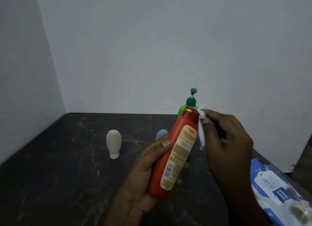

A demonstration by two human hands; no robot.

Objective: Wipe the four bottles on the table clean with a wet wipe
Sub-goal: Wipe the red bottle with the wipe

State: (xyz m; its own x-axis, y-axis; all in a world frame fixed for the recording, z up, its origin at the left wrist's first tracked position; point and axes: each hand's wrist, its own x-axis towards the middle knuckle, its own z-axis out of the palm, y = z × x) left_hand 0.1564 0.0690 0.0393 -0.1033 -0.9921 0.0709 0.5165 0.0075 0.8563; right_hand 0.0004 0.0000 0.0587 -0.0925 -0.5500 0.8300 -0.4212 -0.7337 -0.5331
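My left hand (145, 168) grips a red-orange bottle (175, 151) with a cream label, tilted with its dark red cap up and to the right. My right hand (226, 141) pinches a white wet wipe (201, 124) against the bottle's cap and upper side. Behind the cap stands a green pump bottle (190, 104), mostly hidden. A white bottle (113, 143) stands on its cap on the dark table (59, 166). A pale blue bottle (161, 134) shows partly behind my left thumb.
A blue and white pack of wet wipes (276, 190) lies at the table's right edge. Grey walls close the table at the back and on the left. The table's left and front parts are bare dark marble.
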